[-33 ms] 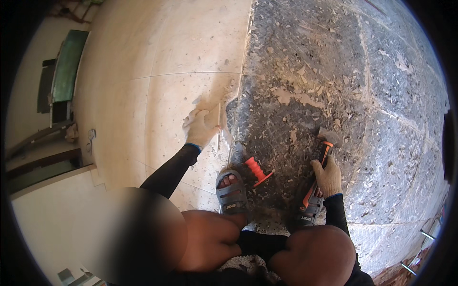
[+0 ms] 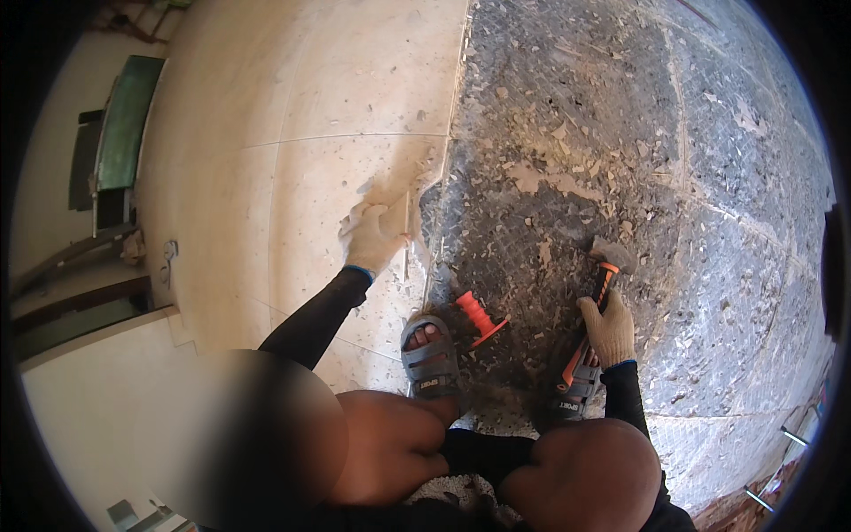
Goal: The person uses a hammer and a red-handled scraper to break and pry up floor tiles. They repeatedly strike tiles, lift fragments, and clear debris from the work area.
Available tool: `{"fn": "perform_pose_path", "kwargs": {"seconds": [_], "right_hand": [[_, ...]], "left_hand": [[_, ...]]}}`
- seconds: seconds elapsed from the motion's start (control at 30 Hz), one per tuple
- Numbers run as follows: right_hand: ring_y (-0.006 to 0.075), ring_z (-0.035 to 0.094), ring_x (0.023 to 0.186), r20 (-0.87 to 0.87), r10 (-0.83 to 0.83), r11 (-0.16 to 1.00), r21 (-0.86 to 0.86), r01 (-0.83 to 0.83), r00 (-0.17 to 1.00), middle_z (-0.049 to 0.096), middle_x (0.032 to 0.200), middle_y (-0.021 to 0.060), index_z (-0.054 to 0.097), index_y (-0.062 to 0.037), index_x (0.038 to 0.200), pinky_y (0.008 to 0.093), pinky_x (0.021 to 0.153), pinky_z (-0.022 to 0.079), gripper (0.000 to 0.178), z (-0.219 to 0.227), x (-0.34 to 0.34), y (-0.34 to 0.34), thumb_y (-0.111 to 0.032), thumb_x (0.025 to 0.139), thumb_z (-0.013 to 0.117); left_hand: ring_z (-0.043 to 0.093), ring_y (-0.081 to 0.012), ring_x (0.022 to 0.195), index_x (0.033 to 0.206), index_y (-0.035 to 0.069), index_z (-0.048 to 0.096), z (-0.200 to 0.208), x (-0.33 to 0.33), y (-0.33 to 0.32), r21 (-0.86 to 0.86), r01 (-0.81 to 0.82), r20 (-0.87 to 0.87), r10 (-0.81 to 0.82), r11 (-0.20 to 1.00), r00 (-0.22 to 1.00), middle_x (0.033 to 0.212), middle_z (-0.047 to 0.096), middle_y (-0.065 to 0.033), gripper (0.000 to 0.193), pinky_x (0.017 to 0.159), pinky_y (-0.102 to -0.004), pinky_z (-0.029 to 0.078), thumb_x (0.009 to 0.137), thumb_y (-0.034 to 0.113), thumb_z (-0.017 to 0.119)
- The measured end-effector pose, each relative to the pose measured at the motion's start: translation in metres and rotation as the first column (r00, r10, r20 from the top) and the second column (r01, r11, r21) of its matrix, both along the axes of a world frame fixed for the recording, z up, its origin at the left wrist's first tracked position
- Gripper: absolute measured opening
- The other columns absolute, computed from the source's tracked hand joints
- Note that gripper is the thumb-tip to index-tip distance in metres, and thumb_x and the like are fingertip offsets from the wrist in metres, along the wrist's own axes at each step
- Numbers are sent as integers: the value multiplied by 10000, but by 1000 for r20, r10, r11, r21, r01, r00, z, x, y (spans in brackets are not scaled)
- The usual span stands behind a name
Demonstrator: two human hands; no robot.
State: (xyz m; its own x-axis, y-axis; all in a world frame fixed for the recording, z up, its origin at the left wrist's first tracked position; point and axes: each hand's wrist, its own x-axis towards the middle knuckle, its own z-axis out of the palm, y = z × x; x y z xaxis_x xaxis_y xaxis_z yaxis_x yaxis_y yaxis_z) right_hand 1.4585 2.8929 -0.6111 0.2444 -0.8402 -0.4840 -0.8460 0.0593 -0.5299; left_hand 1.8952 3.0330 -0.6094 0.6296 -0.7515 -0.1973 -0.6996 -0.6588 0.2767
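Hands apart. Right hand [image 2: 612, 334] wrapped round the hammer [image 2: 605, 280], glove hiding mid-handle; handle end partly covers right sandal [image 2: 582, 388]. Left hand [image 2: 374, 236] at pale tile's [image 2: 372, 97] broken edge, can't tell if gripping. Red grip [image 2: 475, 310] near left sandal [image 2: 432, 356].

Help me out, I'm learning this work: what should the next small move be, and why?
Perhaps bring the left hand to the red ribbed grip: it lies unheld on the dark floor near the left sandal, while the right hand holds the hammer. Whether the left hand grips a fragment is hard to tell.
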Motion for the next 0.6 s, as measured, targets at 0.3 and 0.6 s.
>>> {"fn": "perform_pose_path", "kwargs": {"seconds": [0.3, 0.6], "right_hand": [[333, 708, 1034, 115, -313, 883, -330, 333, 943, 680, 1143, 148, 681, -44, 1262, 440, 911, 558, 398, 20, 19, -4, -223, 924, 794], [350, 706, 1106, 339, -160, 930, -264, 257, 927, 687, 1196, 166, 689, -24, 1223, 435, 958, 556, 351, 27, 45, 2, -150, 911, 787]], "left_hand": [[706, -222, 1034, 1143, 52, 691, -3, 15, -6, -84, -67, -468, 20, 994, 883, 1088, 749, -115, 435, 897, -364, 546, 786, 188, 898], [751, -189, 970, 1324, -7, 675, -14, 6, -13, -111, -226, -716, 79, 968, 694, 1148, 784, -152, 448, 863, -307, 579, 885, -5, 763]]}}
